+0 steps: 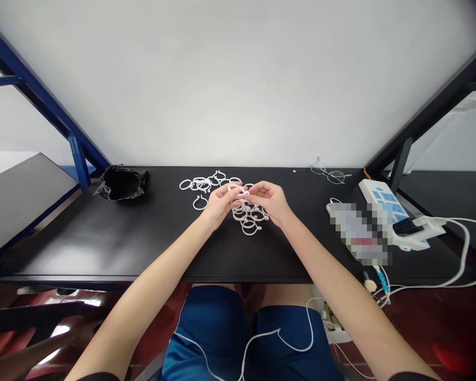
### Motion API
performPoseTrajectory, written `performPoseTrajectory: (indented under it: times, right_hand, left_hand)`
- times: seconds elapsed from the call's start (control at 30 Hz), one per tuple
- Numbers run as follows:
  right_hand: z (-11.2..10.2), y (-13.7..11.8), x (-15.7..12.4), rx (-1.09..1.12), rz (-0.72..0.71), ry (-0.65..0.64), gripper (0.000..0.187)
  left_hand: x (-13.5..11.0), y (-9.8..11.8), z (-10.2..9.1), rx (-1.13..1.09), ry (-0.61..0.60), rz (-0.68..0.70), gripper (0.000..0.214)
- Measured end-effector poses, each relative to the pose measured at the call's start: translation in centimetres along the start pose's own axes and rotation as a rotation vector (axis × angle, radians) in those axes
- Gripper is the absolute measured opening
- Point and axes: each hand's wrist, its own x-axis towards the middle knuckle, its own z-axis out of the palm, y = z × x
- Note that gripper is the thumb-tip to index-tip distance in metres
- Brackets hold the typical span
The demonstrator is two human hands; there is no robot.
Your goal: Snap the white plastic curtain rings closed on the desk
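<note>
Between my two hands, just above the black table, is a white plastic ring (pixel 236 187) with a small clasp. My left hand (pixel 220 202) grips the ring's left side between thumb and fingers. On the clasp side, my right hand (pixel 270 201) pinches the same ring with thumb and fingertips. Beneath and beside the hands lie several more white rings: an overlapping pile (pixel 249 214) under my right hand and a looser group (pixel 200 184) behind my left. One single open ring (pixel 200 202) rests left of my left hand. My fingers partly hide the held ring.
A crumpled black plastic bag (pixel 122 183) stands open at the table's back left. Eyeglasses (pixel 330 173) lie at the back right. A blurred-out phone (pixel 355 233) and a white power strip (pixel 384 201) with cables occupy the right. A white cord (pixel 262 336) crosses my lap.
</note>
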Motion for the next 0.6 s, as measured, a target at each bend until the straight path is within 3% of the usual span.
performPoseTrajectory:
  times: [0.27,0.4,0.6]
  right_hand:
    - [1.5,1.3,-0.6,-0.190,0.032,-0.016,0.033]
    - [2.0,1.9,-1.1,-0.300,-0.038,-0.087,0.032]
    - [2.1,2.3,-1.7,-0.384,-0.106,-0.089,0.031]
  left_hand:
    - [0.2,0.0,-0.3,0.186,0.085,0.099,0.040]
    - [0.2,0.1,-0.1,0.250,0.081,0.097,0.041]
    - [0.1,-0.1,0.3,0.330,0.065,0.120,0.048]
